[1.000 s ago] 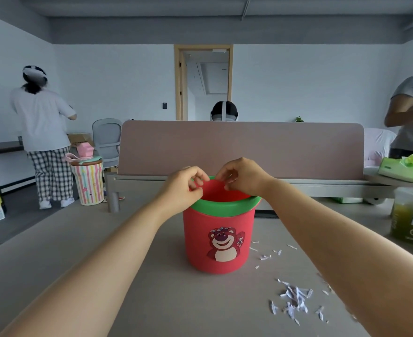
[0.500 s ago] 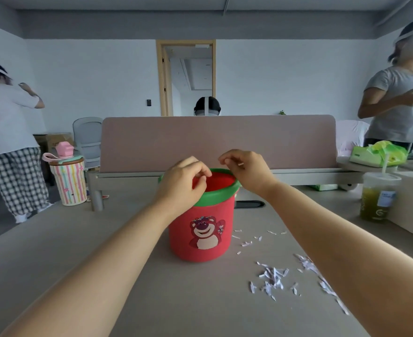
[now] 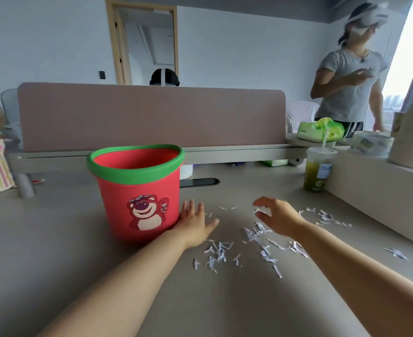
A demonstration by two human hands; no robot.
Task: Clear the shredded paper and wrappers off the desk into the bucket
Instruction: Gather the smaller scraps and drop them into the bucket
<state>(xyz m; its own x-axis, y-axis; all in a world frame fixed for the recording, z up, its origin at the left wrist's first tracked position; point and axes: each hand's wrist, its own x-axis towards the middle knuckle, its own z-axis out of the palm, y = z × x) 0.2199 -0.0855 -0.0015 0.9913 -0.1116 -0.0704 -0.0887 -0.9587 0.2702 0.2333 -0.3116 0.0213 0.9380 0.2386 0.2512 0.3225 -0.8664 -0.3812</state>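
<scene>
Shredded paper lies between bucket and, apparently, drink cup.

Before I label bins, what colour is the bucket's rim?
Green, on a red bucket; its rim shows clearly in the head view.

White walls, pink desk divider

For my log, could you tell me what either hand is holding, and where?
Nothing. The left hand lies open beside the red plastic bucket; the right hand is open above white paper shreds.
</scene>
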